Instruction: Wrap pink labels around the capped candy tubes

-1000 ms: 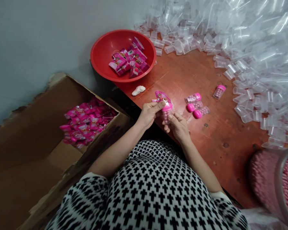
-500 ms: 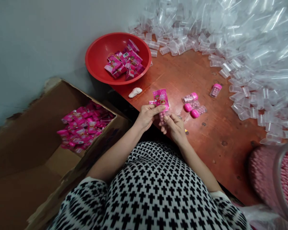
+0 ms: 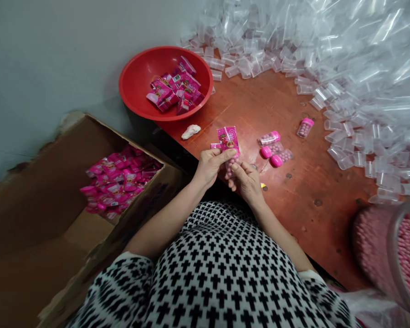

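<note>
Between my two hands is a clear candy tube (image 3: 230,167) filled with pink balls, with a pink printed wrapper (image 3: 227,136) at its capped end. My left hand (image 3: 208,167) pinches the wrapper and the cap end, thumb on top. Lower down, the fingers of my right hand (image 3: 248,181) are closed on the tube's body. Part of the tube is hidden behind the fingers. Several filled tubes (image 3: 276,148) with pink caps lie to the right of my hands, and one more filled tube (image 3: 305,127) lies farther off.
A red bowl (image 3: 131,98) with wrapped packs stands on the brown table (image 3: 314,173)'s far left corner, near a white lump (image 3: 191,131). Clear empty tubes (image 3: 328,59) are heaped behind. A cardboard box (image 3: 30,218) holds pink packs; a tub (image 3: 369,246) holds pink balls.
The camera view has shifted very slightly. Both hands keep the same hold on the tube and wrapper.
</note>
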`<state>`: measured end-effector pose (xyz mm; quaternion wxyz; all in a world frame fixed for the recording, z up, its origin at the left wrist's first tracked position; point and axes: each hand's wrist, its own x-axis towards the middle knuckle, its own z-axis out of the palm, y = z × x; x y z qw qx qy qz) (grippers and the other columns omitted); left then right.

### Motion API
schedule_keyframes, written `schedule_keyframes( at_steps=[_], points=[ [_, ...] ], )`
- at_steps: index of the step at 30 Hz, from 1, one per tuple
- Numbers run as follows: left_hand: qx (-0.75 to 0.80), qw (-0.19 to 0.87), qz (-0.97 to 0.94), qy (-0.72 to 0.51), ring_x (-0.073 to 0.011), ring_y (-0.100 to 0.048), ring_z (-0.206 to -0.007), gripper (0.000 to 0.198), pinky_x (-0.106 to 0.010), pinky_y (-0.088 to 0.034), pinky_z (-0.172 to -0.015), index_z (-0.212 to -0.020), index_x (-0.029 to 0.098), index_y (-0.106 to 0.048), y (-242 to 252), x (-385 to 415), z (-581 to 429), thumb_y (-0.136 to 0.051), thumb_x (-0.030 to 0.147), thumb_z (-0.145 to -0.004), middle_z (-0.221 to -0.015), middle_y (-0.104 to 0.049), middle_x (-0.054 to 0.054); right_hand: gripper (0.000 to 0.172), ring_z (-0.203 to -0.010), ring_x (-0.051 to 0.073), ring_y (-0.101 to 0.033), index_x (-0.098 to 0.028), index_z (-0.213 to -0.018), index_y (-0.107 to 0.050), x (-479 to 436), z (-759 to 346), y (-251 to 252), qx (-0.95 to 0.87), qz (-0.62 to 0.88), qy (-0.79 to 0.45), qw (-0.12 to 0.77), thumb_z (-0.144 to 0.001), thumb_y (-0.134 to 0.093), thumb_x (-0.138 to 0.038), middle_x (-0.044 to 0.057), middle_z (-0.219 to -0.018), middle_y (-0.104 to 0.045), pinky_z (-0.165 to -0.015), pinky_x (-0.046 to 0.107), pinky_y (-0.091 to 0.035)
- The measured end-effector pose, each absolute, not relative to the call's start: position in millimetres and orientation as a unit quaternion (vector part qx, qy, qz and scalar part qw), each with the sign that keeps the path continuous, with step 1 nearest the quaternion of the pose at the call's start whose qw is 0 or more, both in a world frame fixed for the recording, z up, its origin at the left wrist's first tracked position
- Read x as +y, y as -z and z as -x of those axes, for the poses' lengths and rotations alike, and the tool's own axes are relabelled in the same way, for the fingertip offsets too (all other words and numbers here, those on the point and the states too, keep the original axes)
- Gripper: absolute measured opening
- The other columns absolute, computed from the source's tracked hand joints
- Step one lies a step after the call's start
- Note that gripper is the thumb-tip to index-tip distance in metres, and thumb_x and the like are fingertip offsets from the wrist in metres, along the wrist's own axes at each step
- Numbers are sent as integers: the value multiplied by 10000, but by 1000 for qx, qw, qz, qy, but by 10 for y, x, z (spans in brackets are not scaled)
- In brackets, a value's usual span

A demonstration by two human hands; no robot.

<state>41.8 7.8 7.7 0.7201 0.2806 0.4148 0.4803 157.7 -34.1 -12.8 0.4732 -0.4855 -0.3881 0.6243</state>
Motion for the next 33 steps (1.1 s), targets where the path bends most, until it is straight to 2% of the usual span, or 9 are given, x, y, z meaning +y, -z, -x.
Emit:
schedule_keyframes(
  at_steps=[4,9,11,13,15,17,21,28,33],
  points=[
    [397,747,-305,-438,-125,-554,-408,324,-242,-462,-413,-614,89,-680,-54,87,-357,-845,365,-583,-530,-631,-54,313,-412,64,-522,-204,-850,-589,-377,-1588,101,-424,511,-578,475,-800,-643,-509,-46,-636,-615,-353,175,-415],
    [348,781,-319,-410,-155,-574,-403,330,-271,-485,-420,-571,103,-642,35,-16,-346,-803,379,-658,-490,-587,-36,332,-397,68,-515,-192,-771,-582,-359,-1597,148,-358,484,-625,497,-803,-636,-519,-35,-614,-616,-336,179,-413],
    [360,769,-291,-441,-136,-548,-379,320,-255,-457,-389,-587,104,-640,42,-38,-371,-804,369,-661,-494,-582,-24,350,-445,81,-558,-195,-808,-594,-348,-1598,174,-352,471,-637,499,-781,-658,-538,-26,-656,-639,-392,196,-475],
    [385,749,-244,-481,-112,-557,-420,307,-225,-463,-418,-619,97,-657,35,-32,-385,-838,346,-614,-539,-612,-28,384,-549,106,-629,-212,-920,-605,-353,-1608,188,-354,453,-644,505,-759,-680,-552,-13,-751,-676,-508,236,-556],
    [400,739,-205,-501,-114,-607,-517,323,-227,-516,-527,-634,89,-667,27,-19,-376,-869,330,-561,-609,-657,-51,409,-636,121,-677,-235,-1022,-587,-370,-1626,198,-349,433,-651,517,-754,-708,-519,-8,-830,-700,-618,272,-596],
    [407,738,-190,-504,-127,-640,-592,336,-253,-547,-633,-641,83,-674,28,-22,-350,-883,322,-533,-653,-683,-67,385,-645,122,-695,-241,-1032,-571,-385,-1643,214,-339,420,-654,530,-757,-736,-454,-16,-822,-715,-652,275,-605],
    [424,717,-207,-513,-129,-643,-609,305,-268,-548,-663,-627,82,-686,31,-97,-283,-873,313,-557,-657,-691,-66,345,-557,125,-691,-223,-919,-552,-372,-1627,243,-320,407,-661,543,-722,-786,-382,-40,-678,-716,-577,248,-599],
    [402,708,-212,-541,-126,-639,-629,298,-256,-532,-649,-652,94,-701,-92,-183,-216,-833,361,-639,-684,-688,-62,286,-520,133,-685,-200,-854,-580,-363,-1498,130,-316,418,-641,561,-711,-788,-334,-38,-632,-709,-505,235,-588],
    [382,709,-175,-566,-110,-618,-615,350,-237,-514,-622,-721,105,-717,-113,-183,-272,-851,403,-597,-689,-680,-47,259,-509,131,-682,-214,-822,-560,-404,-1441,97,-323,440,-605,579,-713,-781,-293,-43,-637,-716,-506,236,-588]
  ],
)
